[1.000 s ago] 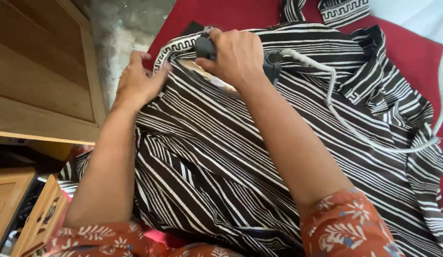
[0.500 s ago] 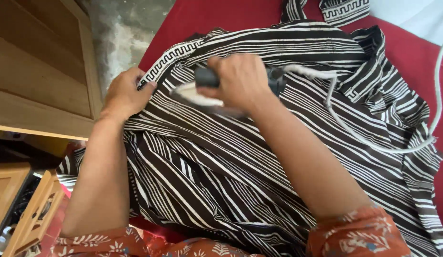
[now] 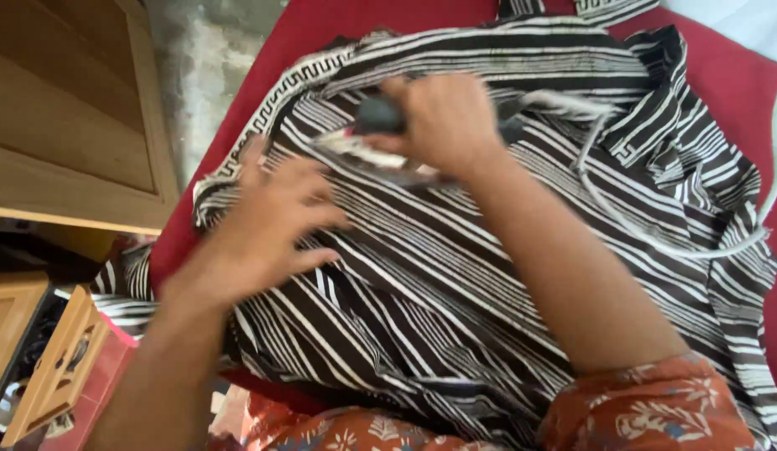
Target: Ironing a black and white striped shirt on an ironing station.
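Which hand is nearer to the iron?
Right. The right hand grips the iron by its handle; the left hand lies flat on the striped cloth, apart from the iron, below-left in view.

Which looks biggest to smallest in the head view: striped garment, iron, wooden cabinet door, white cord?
1. Striped garment, fills most of the frame.
2. Wooden cabinet door, partly cropped.
3. Iron, mostly hidden under the right hand, so unsure against the thin white cord.

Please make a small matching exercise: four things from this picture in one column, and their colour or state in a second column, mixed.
1. right hand
2. left hand
3. cord
4. surface under the garment

a. red
b. white, lying across the striped garment
c. closed on the iron handle
d. flat on the cloth, fingers spread

Pairs: 1-c, 2-d, 3-b, 4-a
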